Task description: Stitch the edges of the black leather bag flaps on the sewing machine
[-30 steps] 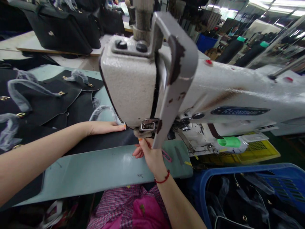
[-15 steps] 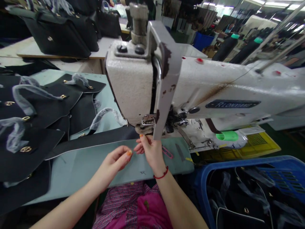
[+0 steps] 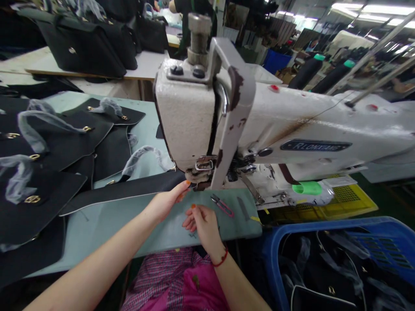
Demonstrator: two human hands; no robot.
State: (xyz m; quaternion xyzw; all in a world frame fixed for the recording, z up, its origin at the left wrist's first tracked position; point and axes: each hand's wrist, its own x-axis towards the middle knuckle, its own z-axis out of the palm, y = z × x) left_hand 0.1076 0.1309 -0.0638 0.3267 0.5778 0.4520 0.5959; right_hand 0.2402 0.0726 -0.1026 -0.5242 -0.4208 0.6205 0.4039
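A black bag piece (image 3: pixel 129 191) with a pale edge and a plastic-wrapped handle (image 3: pixel 142 156) lies under the head of a white sewing machine (image 3: pixel 184 112). My left hand (image 3: pixel 167 201) pinches its front edge close to the presser foot (image 3: pixel 196 175), thumb on top. Lower and to the right, my right hand (image 3: pixel 203 224) is over the green table, fingers curled and thumb pressed to the forefinger. Whatever is in that pinch, if anything, is too small to see. Thread snips (image 3: pixel 223 205) with a pink handle lie beyond the right hand.
Black bag pieces (image 3: pixel 65 138) with wrapped handles overlap on the left of the green table (image 3: pixel 106 229). A blue basket (image 3: pixel 275 250) of bag parts stands at the right, near a yellow crate (image 3: pixel 350 201). Finished black bags (image 3: pixel 81 52) and a person (image 3: pixel 186 21) are behind.
My left hand has moved forward to the piece's edge by the presser foot. My right hand has drawn back from there toward me, uncovering the snips.
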